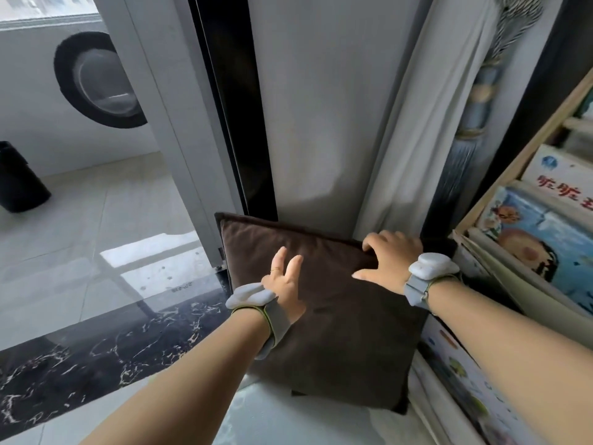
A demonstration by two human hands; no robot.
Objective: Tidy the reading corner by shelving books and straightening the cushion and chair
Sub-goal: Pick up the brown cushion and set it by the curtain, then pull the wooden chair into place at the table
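tiled floor [80, 220]; one brown cushion [337, 332]; left hand [284, 284] spread flat, right hand [388, 261] pinching top edge.

cushion [324, 303]: on the floor [96, 226], leaning against the wall [321, 107]
bookshelf [513, 175]: just right of cushion
curtain [414, 123]: behind cushion's right corner

Pale glossy floor tiles [96, 220] reflect window light beside a black marble threshold [96, 348]. A white curtain [401, 139] hangs against a grey wall [314, 107], next to a dark sliding door frame [234, 107].
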